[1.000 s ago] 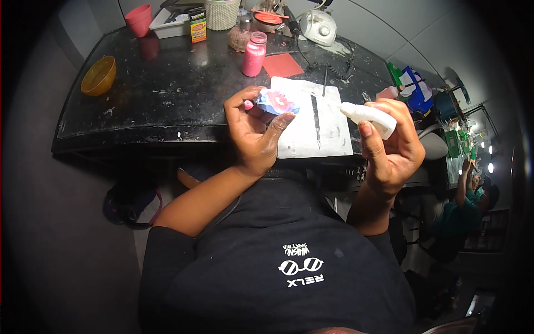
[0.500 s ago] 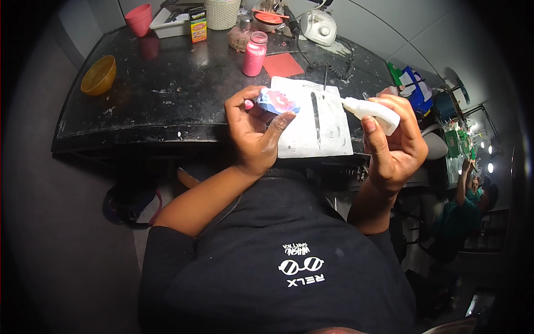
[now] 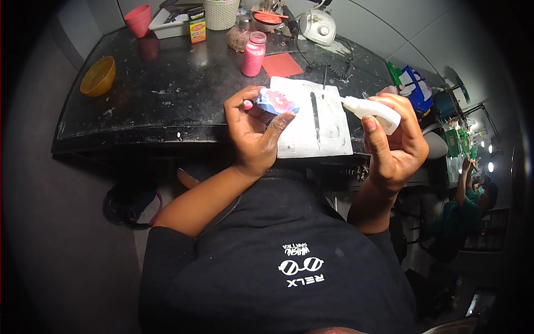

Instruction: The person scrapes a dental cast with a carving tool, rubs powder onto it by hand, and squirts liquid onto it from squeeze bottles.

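Observation:
My left hand is closed around a blue dental cast with pink material on its upper face, thumb along its near edge. A small pink bit shows by the fingers; I cannot tell what it is. In my right hand is a white squeeze bottle, tilted with its narrow nozzle toward the cast and apart from it. Below and between the hands lies a white paper sheet, smudged grey, with a slim dark tool on it.
Behind the sheet, an open jar of pink powder stands beside a flat red square. A yellow bowl sits at the left of the black table. A pink cup, small box and white device line the back.
Almost nothing differs. My left hand has tipped the dental cast very slightly; the squeeze bottle stays in place in my right hand.

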Demonstrator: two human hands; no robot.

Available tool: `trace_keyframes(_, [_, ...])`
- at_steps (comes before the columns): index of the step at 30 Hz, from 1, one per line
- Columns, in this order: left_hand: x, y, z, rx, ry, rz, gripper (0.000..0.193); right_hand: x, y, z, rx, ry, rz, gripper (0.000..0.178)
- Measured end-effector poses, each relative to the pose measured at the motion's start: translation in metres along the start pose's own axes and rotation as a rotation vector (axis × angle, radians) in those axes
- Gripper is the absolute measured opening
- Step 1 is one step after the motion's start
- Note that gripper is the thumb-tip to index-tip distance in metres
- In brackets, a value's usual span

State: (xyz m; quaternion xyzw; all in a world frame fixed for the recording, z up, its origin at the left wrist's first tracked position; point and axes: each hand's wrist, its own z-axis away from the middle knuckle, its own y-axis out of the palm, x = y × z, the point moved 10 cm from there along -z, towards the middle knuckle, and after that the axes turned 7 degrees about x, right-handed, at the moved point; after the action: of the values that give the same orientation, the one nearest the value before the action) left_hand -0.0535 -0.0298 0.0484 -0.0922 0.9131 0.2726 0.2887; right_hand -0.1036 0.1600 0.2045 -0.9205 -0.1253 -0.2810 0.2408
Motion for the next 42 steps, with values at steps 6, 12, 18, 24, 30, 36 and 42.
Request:
trace_keyframes(6, [0.000,0.000,0.000,-0.007,-0.007,0.016,0.068,0.006,0.007,-0.004,0.039,-0.083,0.037,0.023])
trace_keyframes(12, [-0.001,0.001,0.000,0.002,-0.007,0.018,0.068,-0.002,0.003,-0.003,0.001,0.006,-0.016,0.023])
trace_keyframes(18, [-0.004,0.001,-0.001,0.003,0.006,-0.014,0.067,-0.008,-0.003,-0.001,-0.031,0.057,-0.037,0.023])
trace_keyframes(24, [-0.004,0.002,-0.001,0.011,0.015,-0.009,0.067,-0.008,-0.002,-0.001,-0.012,0.035,0.009,0.023])
trace_keyframes(30, [-0.002,0.000,0.000,-0.003,0.007,0.006,0.067,-0.005,0.007,-0.003,0.026,-0.028,-0.014,0.022])
trace_keyframes(36, [-0.005,0.002,-0.001,0.012,0.016,-0.019,0.066,-0.008,0.007,-0.004,0.009,0.040,-0.062,0.022])
trace_keyframes(42, [-0.005,0.002,-0.001,0.015,0.023,-0.021,0.066,-0.007,0.007,-0.003,0.016,0.032,-0.047,0.022])
